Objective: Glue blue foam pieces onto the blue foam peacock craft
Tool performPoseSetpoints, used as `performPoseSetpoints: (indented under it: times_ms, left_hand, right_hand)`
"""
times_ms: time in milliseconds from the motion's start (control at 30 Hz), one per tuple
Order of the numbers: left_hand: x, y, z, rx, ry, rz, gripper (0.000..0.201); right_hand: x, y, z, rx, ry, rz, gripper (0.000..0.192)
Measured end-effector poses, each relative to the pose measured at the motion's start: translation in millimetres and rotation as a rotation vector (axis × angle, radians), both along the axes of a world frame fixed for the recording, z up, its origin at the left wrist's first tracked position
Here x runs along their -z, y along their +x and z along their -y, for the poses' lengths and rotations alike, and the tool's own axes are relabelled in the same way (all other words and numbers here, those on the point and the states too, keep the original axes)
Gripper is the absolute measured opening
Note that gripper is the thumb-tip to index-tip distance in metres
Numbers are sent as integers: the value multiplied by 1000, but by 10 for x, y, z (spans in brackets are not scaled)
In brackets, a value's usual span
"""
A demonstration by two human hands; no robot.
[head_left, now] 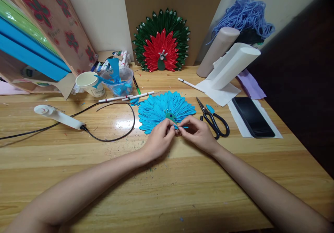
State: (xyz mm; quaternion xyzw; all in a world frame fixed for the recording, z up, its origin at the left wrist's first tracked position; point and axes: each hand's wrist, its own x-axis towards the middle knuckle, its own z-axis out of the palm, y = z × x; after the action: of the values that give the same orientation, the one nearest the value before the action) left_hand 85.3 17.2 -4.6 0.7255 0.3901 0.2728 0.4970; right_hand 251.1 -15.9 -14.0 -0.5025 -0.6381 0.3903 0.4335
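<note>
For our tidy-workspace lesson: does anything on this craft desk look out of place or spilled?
The paper cup lies tipped on its side beside the plastic bowl, and small blue scraps are scattered on the wooden desk.

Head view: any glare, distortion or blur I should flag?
Head view: bright glare patch on the wooden table just left of the blue paper fan; wide-angle bending stretches the forearms at the bottom corners; right edge falls into dark shadow beyond the phone; left hand and right hand stay sharp, pinching a small blue piece.
</note>
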Motion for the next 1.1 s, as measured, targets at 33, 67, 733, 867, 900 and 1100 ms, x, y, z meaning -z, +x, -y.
performPoseSetpoints:
  times_ms: [33,67,733,867,900,1100]
  left_hand:
    - [0,0,0,-3,-6,4,14]
    - [2,1,0,-5,-11,10,15]
    - [10,7,-4,-33,-116,64,20]
    - [6,-4,13,-38,-69,49,18]
    - [4,-6,18,-38,-63,46,17]
    - [-20,-15,41,-43,33,14,18]
  right_hand:
    - [0,1,-2,3,14,15,4]
    - [-1,1,-4,5,28,33,4]
    - [1,-2,-2,28,188,194,4]
    - [-13,-7,12,15,128,143,6]
    - [-19,-7,14,12,100,130,8]
    - [-52,-7,-5,31,-1,111,6]
